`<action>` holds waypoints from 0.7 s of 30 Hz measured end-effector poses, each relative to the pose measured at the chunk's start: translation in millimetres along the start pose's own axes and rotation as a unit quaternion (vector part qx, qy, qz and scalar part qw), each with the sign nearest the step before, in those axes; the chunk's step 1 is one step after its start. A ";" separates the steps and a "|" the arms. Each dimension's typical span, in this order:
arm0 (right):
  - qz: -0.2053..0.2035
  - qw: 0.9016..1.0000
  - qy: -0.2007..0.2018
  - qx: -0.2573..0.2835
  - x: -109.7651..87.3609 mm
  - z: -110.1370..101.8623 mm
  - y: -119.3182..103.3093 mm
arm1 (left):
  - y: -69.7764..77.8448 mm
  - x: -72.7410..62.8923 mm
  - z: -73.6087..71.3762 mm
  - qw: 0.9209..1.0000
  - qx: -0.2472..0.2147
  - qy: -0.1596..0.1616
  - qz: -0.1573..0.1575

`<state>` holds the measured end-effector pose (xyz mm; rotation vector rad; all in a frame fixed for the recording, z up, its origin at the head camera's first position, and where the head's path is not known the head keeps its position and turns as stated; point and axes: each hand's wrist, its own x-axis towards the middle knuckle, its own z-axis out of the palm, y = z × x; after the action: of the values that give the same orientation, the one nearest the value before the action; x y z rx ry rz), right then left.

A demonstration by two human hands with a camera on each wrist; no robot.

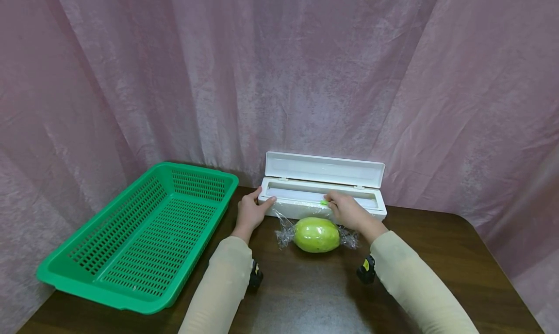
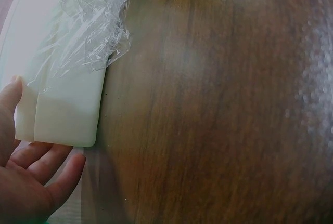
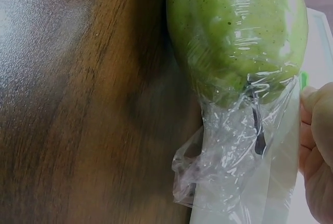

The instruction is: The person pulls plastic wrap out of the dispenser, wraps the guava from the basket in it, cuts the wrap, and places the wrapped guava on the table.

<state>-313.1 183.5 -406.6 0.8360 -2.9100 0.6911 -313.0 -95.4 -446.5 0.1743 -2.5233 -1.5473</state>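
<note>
A white cling film dispenser (image 1: 288,208) stands at the back of the table with its lid (image 1: 323,169) raised. My left hand (image 1: 252,212) holds the dispenser's left end, the thumb on top and the fingers at the end wall, as the left wrist view shows. With thumb and fingers, my right hand (image 1: 347,211) pinches a small bright green slide cutter (image 1: 324,202) on the dispenser's front edge. In front lies a large yellow-green fruit (image 1: 316,235) wrapped in cling film (image 3: 229,146), gathered at both ends. The film on the fruit reaches up to the dispenser's front.
To the left is a large green plastic basket (image 1: 166,237) with slotted walls. A pink curtain (image 1: 323,67) hangs right behind the brown wooden table (image 1: 305,295). A black wrist camera (image 1: 367,270) is strapped at the right wrist.
</note>
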 end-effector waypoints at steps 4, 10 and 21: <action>0.002 1.000 0.000 -0.002 -0.4 -1.4 0.2 | 1.2 0.2 0.6 1.000 0.002 -0.001 -0.002; 0.005 1.000 0.019 0.017 -1.1 1.4 -0.4 | 0.2 1.2 0.6 1.000 0.009 0.008 0.010; 0.047 0.997 0.041 0.053 1.5 9.0 -5.9 | 0.0 0.8 -0.1 1.000 0.023 0.001 0.007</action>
<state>-310.6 174.4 -412.1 0.6659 -2.8770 0.8714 -313.8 -95.7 -446.3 0.1636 -2.5546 -1.4826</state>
